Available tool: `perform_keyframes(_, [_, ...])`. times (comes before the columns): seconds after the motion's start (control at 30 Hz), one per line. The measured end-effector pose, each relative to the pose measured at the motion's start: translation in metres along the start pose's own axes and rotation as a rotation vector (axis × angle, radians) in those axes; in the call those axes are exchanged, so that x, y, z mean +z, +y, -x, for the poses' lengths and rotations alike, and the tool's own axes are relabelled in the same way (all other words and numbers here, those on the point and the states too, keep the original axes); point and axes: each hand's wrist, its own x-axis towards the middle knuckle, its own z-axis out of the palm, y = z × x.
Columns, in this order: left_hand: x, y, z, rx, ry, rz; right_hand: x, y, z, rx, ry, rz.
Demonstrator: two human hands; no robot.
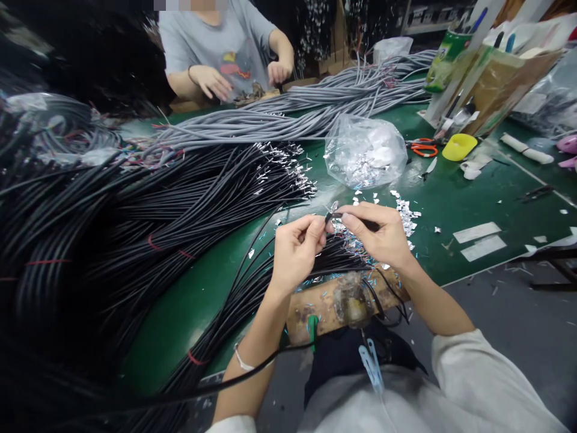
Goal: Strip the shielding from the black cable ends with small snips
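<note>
My left hand [295, 249] pinches the end of a thin black cable [252, 373] that trails down past my wrist. My right hand [378, 234] closes its fingertips on the same cable tip [331, 213], where a bit of silver foil shows. Both hands hover over the green table's front edge [451, 180], above a worn wooden block [324, 304]. Below them lies a bundle of black cables with foil ends [342, 249]. Small foil scraps [406, 210] are scattered beside my right hand.
A big heap of black cables [135, 210] fills the left. Grey cables [293, 114] stretch across the back. A clear bag of foil bits [365, 150], orange scissors [424, 147] and a yellow dish [458, 146] sit right of centre. Another person [225, 54] works opposite.
</note>
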Motion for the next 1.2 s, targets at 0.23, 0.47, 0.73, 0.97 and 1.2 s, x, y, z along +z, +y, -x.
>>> perform_keyframes(0.23, [0.006, -0.005, 0.000, 0.228, 0.216, -0.226, 0.000, 0.001, -0.002, 0.108, 0.101, -0.190])
perform_keyframes(0.47, [0.009, -0.009, -0.001, 0.233, 0.166, -0.295, -0.001, 0.002, -0.001, 0.126, -0.001, -0.235])
perform_keyframes(0.73, [0.009, -0.008, 0.000, 0.397, 0.196, -0.458, 0.001, 0.007, -0.001, 0.169, 0.015, -0.119])
perform_keyframes(0.97, [0.002, -0.011, -0.004, 0.022, -0.208, -0.159, 0.002, 0.016, -0.002, -0.114, 0.019, 0.082])
perform_keyframes(1.2, [-0.004, -0.017, -0.008, -0.185, -0.153, -0.264, -0.005, 0.028, -0.002, -0.785, 0.027, 0.683])
